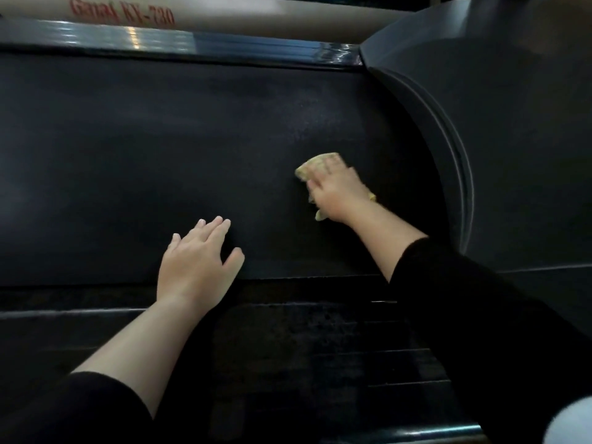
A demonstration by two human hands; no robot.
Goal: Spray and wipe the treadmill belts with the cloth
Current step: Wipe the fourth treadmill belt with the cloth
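Pressing cloth point(317, 164) onto belt point(144, 149), right hand point(336, 195); left hand point(195, 261) flat.

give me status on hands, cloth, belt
Right hand presses cloth on belt. Left hand flat on belt, empty. Nothing in the way.

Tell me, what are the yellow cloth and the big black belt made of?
The cloth looks like soft fabric, perhaps microfibre: it is pale yellow and bunches into folds under the right hand. The belt looks like matte black rubber: it has a fine grainy surface with almost no shine. The picture is a little blurry, so both are best guesses.
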